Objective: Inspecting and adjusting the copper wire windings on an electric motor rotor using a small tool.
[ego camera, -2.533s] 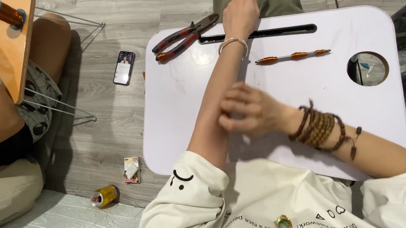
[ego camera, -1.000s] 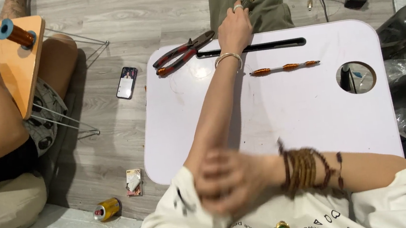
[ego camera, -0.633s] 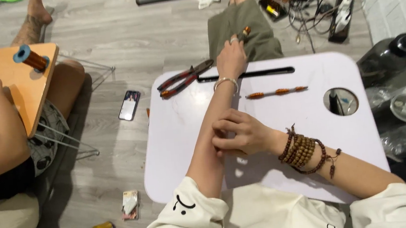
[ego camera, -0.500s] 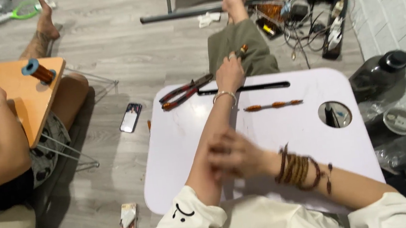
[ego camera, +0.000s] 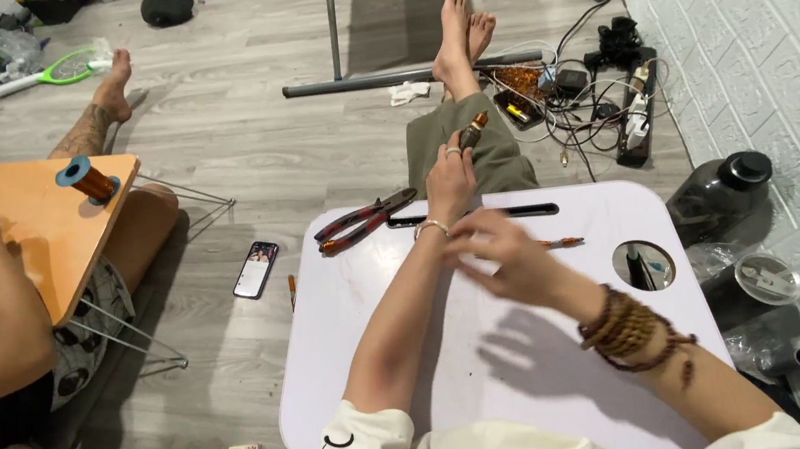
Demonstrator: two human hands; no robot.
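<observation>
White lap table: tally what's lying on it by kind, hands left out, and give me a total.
Pliers: 1, red-handled, at the table's far left corner.
Thin stick with orange bands: 1, partly behind the right hand.
Dark thing standing in the round hole: 1, too unclear to name.
Total: 3.

- A small brown cylindrical piece (ego camera: pixel 473 132) is held by the left hand (ego camera: pixel 451 181) past the far edge of the white lap table (ego camera: pixel 533 359).
- The right hand (ego camera: pixel 502 255), blurred, is raised above the table, fingers spread, holding nothing.
- Red-handled pliers (ego camera: pixel 366 220) are seen at the table's far left corner.
- A phone (ego camera: pixel 255 268) is seen on the floor.
</observation>
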